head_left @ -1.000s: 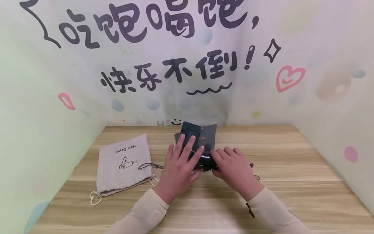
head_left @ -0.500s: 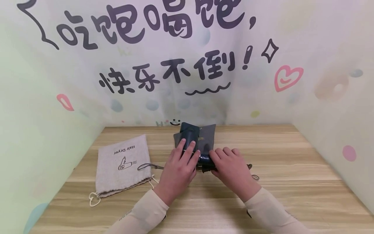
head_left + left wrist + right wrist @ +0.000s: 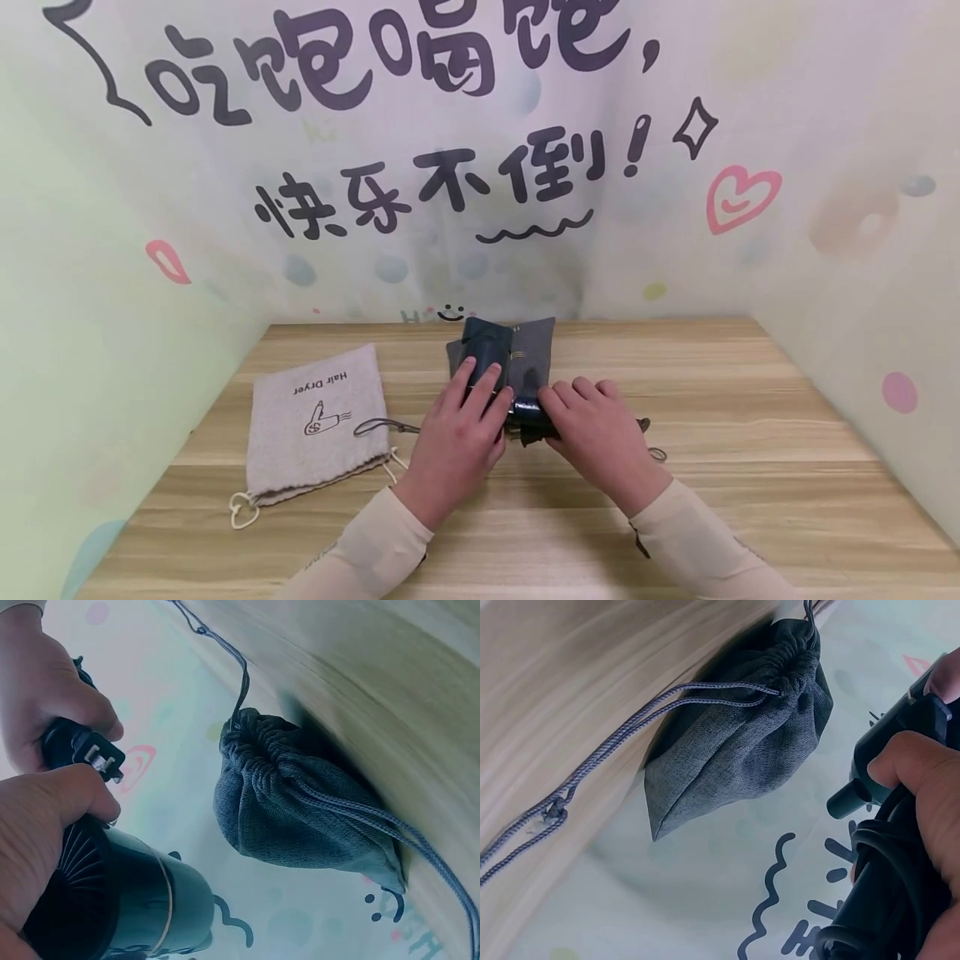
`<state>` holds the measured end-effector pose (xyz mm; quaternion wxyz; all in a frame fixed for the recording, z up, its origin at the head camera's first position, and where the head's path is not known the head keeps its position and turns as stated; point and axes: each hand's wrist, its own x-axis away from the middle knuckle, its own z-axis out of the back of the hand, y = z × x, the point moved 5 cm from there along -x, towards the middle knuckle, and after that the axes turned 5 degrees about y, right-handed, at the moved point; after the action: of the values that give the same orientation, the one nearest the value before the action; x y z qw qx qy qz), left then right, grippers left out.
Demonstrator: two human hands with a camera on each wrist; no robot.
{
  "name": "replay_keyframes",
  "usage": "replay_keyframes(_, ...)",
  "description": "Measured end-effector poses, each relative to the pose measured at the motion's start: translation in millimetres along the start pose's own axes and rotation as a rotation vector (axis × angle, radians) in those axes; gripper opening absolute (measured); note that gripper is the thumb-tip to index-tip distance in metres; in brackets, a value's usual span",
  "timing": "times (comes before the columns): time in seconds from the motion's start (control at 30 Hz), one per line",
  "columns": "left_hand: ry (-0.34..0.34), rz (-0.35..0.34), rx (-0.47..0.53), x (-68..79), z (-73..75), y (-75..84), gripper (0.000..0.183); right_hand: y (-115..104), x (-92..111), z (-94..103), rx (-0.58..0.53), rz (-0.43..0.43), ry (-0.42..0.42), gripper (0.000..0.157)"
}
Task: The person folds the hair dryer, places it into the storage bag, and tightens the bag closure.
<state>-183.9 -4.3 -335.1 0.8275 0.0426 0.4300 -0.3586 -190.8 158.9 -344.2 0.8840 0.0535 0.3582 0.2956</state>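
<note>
A dark teal hair dryer [image 3: 487, 354] is held in both hands above a grey drawstring bag [image 3: 534, 354]. My left hand [image 3: 453, 442] grips the barrel [image 3: 150, 900], its fingers lying over the top near the ribbed end. My right hand [image 3: 600, 433] holds the handle side, where a dark cord [image 3: 877, 877] is wound in loops. Between the two hands, in the left wrist view, the two-pronged plug [image 3: 97, 754] sticks out. The bag [image 3: 300, 802] lies on the table with its neck gathered and looks full; its contents are hidden.
A beige pouch [image 3: 322, 425] printed "Hair Dryer" lies flat at the left, its white drawstrings at the near corners. The grey bag's cords [image 3: 630, 724] extend to both sides on the wooden table [image 3: 750, 400]. A printed cloth [image 3: 637, 275] hangs behind.
Over the first half second my left fingers drew slightly nearer and the hair dryer's angle shifted a little. Since then hardly anything has moved; both hands keep their hold.
</note>
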Motion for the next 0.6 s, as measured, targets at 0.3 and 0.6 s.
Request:
replay_keyframes(0.3, 0.018, -0.081, 0.028, 1.9, 2.3, -3.6, 0.042, 1.6, 0.1, -0.2, -0.008, 0.055, 0.016, 0.055)
replay_keyframes(0.6, 0.067, -0.147, 0.011, 2.0, 4.7, -7.6, 0.042, 2.0, -0.3, 0.8, -0.033, 0.068, 0.018, 0.053)
